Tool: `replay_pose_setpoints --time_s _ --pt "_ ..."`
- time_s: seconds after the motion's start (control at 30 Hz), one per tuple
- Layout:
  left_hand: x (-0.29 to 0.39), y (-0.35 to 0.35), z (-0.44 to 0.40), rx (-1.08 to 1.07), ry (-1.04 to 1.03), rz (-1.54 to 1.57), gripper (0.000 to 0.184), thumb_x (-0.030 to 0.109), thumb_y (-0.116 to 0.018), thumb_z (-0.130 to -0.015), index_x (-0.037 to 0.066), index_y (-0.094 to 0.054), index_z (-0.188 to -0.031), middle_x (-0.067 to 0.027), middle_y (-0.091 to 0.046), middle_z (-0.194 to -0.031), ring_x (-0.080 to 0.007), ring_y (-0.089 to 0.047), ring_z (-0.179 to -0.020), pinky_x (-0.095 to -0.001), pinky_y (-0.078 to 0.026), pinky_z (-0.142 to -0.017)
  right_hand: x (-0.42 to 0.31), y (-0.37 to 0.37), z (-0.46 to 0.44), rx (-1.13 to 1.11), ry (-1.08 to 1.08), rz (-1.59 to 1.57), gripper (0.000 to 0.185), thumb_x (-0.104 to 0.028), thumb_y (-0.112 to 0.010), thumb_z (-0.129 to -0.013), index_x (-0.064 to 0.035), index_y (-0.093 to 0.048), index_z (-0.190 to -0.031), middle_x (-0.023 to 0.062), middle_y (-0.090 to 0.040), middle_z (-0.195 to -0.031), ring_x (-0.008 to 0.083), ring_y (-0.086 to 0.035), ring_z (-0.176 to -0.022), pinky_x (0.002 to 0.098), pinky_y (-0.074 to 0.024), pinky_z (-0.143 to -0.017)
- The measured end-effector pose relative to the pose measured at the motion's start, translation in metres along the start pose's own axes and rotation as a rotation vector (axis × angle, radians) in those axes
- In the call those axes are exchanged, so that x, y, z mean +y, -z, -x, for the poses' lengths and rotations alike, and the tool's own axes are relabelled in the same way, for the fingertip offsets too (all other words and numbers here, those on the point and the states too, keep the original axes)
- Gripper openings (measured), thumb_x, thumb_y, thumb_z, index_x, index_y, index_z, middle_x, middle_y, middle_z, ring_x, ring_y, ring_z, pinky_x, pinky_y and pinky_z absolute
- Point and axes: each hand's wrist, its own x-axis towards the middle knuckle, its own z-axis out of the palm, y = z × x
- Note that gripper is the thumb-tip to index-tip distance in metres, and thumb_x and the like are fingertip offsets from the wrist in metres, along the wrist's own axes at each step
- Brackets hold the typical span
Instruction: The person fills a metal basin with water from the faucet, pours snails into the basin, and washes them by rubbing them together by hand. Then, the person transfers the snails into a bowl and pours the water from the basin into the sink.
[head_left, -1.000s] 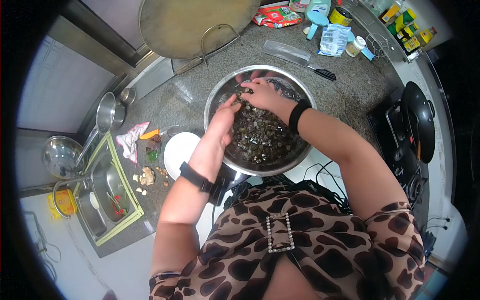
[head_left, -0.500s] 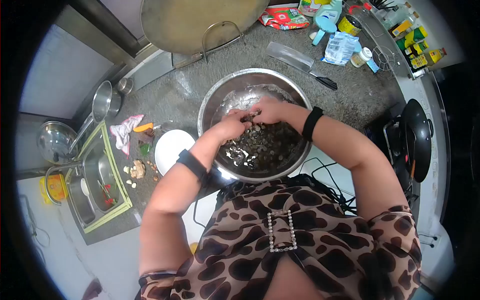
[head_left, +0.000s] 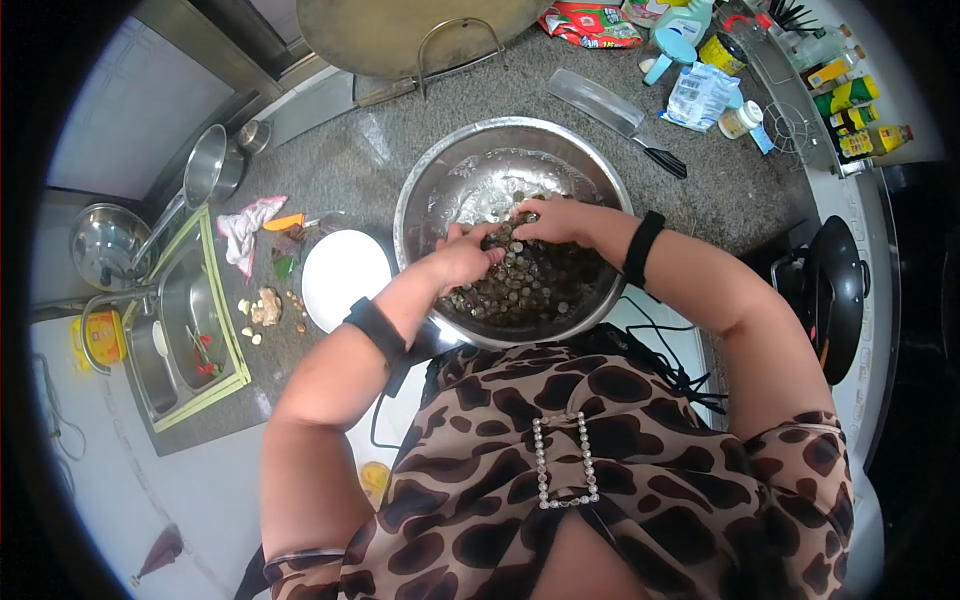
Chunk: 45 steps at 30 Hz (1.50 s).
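grey counter [head_left: 335, 175] carries, at its front edge, a steel basin [head_left: 414, 215] of water [head_left: 495, 182] and small shells [head_left: 515, 285]. left hand [head_left: 465, 256] and right hand [head_left: 556, 220] bend fingers among them, whether gripping any i cannot tell; a sink [head_left: 182, 310] at the left end holds red and green pieces [head_left: 208, 360].

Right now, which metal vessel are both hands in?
The large steel basin on the counter: left hand and right hand are among its small dark shell-like pieces. No hand is in the saucepan or smaller round bowl beside the sink.
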Motion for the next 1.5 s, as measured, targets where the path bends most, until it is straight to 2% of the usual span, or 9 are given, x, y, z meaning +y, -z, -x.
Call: replay_pose_setpoints --time_s 0.17,0.33,0.47,0.8,1.1,1.2,1.27,1.37,1.5 --pt "-0.013 -0.042 -0.017 0.097 0.082 0.345 0.044 0.030 -0.051 -0.090 0.021 -0.040 -0.132 -0.0147 -0.037 -0.127 -0.0308 -0.038 -0.119 -0.0411 -0.039 -0.094 0.006 -0.043 0.011 0.073 -0.109 -0.784 0.064 -0.038 -0.069 -0.072 -0.0114 -0.048 -0.126 0.0122 -0.057 -0.101 0.0252 -0.054 -0.100 0.0367 -0.0467 -0.078" --pt "-0.007 -0.057 -0.033 -0.008 0.129 1.454 0.038 0.037 -0.042 -0.091 0.018 -0.047 -0.124 -0.0113 -0.048 -0.117 -0.0283 -0.049 -0.104 -0.0437 -0.041 -0.090 -0.024 -0.056 0.018 0.070 -0.127 -1.445 0.040 -0.029 -0.062 -0.081 -0.0058 -0.055 -0.112 0.0097 -0.061 -0.098 0.0185 -0.057 -0.090 0.0326 -0.0458 -0.075" --pt "0.015 -0.040 -0.016 -0.048 0.195 1.789 0.040 0.039 -0.035 -0.092 0.011 -0.052 -0.114 -0.0113 -0.058 -0.110 -0.0290 -0.055 -0.101 -0.0449 -0.043 -0.088 -0.056 -0.074 0.013 0.581 -0.129 -1.101 0.028 -0.031 -0.065 -0.073 -0.0145 -0.066 -0.096 0.0128 -0.061 -0.093 0.0276 -0.058 -0.089 0.0369 -0.0463 -0.077" --pt "0.009 -0.025 -0.018 -0.246 0.127 2.023 0.038 0.035 -0.035 -0.092 0.009 -0.050 -0.114 -0.0144 -0.054 -0.115 -0.0336 -0.049 -0.109 -0.0505 -0.038 -0.093 -0.091 -0.068 0.036 0.805 -0.085 -0.667 0.028 -0.030 -0.054 -0.080 -0.0125 -0.060 -0.100 0.0193 -0.047 -0.113 0.0405 -0.046 -0.105 0.0441 -0.0400 -0.089" --pt "0.014 -0.002 -0.003 -0.042 -0.074 1.346 0.030 0.025 -0.045 -0.091 0.013 -0.052 -0.117 -0.0092 -0.059 -0.107 -0.0237 -0.058 -0.093 -0.0407 -0.046 -0.083 -0.051 -0.018 0.018 0.611 -0.146 -0.158 0.051 -0.050 -0.054 -0.078 -0.0231 -0.054 -0.121 0.0070 -0.031 -0.138 0.0326 -0.028 -0.126 0.0590 -0.0242 -0.097" --pt "0.005 0.011 -0.030 -0.036 -0.126 1.164 0.037 0.024 -0.049 -0.089 0.016 -0.050 -0.125 -0.0137 -0.050 -0.123 -0.0263 -0.050 -0.110 -0.0405 -0.041 -0.092 -0.029 0.003 0.007 0.534 -0.147 -0.082 0.066 -0.058 -0.060 -0.070 -0.0263 -0.049 -0.126 0.0102 -0.028 -0.139 0.0361 -0.025 -0.126 0.0524 -0.0226 -0.102" --pt "0.005 0.013 -0.043 0.324 -0.151 0.264 0.054 0.028 -0.058 -0.083 0.022 -0.041 -0.134 -0.0181 -0.032 -0.139 -0.0322 -0.033 -0.127 -0.0422 -0.030 -0.102 -0.020 0.002 -0.002 0.464 -0.179 -0.110 0.068 -0.058 -0.060 -0.069 -0.0258 -0.047 -0.128 0.0123 -0.026 -0.140 0.0374 -0.023 -0.127 0.0509 -0.0226 -0.103" --pt "0.004 0.012 -0.034 0.212 -0.054 0.202 0.057 0.030 -0.060 -0.081 0.023 -0.041 -0.134 -0.0174 -0.010 -0.147 -0.0359 -0.008 -0.136 -0.0412 -0.018 -0.108 -0.011 -0.009 0.009 0.300 -0.234 -0.111 0.081 -0.056 -0.063 -0.067 -0.0229 -0.036 -0.136 0.0178 -0.019 -0.142 0.0410 -0.019 -0.128 0.0466 -0.0225 -0.104" --pt "0.000 0.008 0.011 0.233 -0.156 -0.123 0.069 0.030 -0.069 -0.073 0.018 -0.039 -0.134 -0.0176 -0.007 -0.146 -0.0440 -0.016 -0.130 -0.0425 -0.023 -0.107 -0.005 -0.019 0.042 0.246 -0.310 -0.209 0.103 -0.050 -0.072 -0.063 -0.0223 -0.014 -0.143 0.0192 -0.012 -0.144 0.0444 -0.019 -0.128 0.0495 -0.0267 -0.102"
